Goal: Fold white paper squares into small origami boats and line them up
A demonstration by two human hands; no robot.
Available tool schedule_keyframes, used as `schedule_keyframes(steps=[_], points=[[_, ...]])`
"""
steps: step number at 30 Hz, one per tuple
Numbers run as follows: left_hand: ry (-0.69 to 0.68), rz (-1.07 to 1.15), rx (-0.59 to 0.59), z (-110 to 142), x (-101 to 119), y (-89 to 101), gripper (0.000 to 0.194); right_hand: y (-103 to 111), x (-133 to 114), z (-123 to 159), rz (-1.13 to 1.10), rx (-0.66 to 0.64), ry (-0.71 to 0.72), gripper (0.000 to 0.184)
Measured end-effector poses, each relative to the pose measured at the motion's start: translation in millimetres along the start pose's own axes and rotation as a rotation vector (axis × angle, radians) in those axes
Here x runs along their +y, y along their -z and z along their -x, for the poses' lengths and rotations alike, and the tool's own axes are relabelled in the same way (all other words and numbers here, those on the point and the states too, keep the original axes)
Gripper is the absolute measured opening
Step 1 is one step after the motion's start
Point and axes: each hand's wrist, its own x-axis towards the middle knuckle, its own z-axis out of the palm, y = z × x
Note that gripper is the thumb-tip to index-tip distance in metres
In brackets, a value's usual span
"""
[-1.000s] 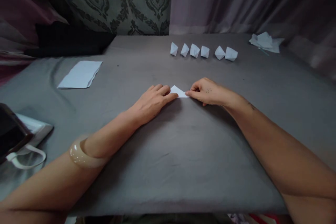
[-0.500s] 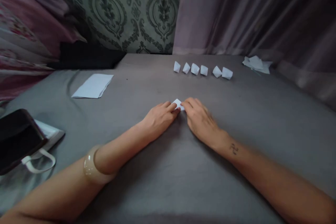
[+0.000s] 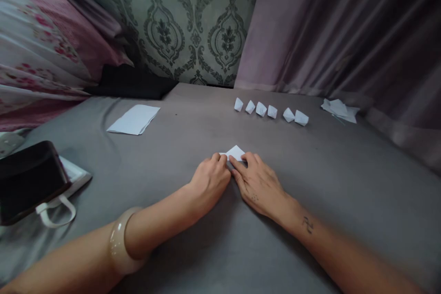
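A small folded white paper [image 3: 234, 153] lies on the grey cloth, pinched at its near edge between both hands. My left hand [image 3: 210, 183] presses its fingertips on the paper's lower left side. My right hand [image 3: 258, 186] comes in from the right, with its fingers on the lower right side. The fingertips touch each other or nearly so, and they hide the paper's near edge. A cream bangle [image 3: 120, 248] circles my left forearm.
Beyond the hands stand several small folded paper pieces [image 3: 272, 112] in a row. A flat paper sheet [image 3: 133, 119] lies to the left, and loose paper scraps [image 3: 339, 110] lie at the far right. A dark phone [image 3: 29, 181] rests on a white strapped item [image 3: 77, 177].
The view has tilted upward, so the table sits lower in the frame. My right hand has turned from side-on to pointing forward, and both hands now meet at the paper's near edge.
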Motion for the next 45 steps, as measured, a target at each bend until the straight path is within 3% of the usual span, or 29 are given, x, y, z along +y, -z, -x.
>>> schedule_keyframes(steps=[14, 23, 30, 36, 40, 45], points=[[0.047, 0.115, -0.1, 4, -7, 12.1, 0.015, 7, 9, 0, 0.176, -0.044, -0.091, 0.039], [0.144, 0.226, 0.136, -9, -35, -8.5, 0.032, -3, 27, -7, 0.159, 0.059, -0.127, 0.032], [-0.059, 0.196, 0.15, -18, -43, -11.9, 0.037, -12, 44, -13, -0.199, 0.149, -0.27, 0.029], [-0.101, 0.12, 0.125, -27, -39, -14.1, 0.031, -12, 49, -20, -0.529, 0.235, -0.428, 0.029], [0.047, 0.213, 0.129, -36, -43, -18.2, 0.031, -14, 55, -24, -0.639, 0.311, -0.539, 0.037], [0.416, 0.741, 0.367, -43, -52, -18.2, 0.023, -15, 53, -26, -0.839, 0.398, -0.588, 0.046]])
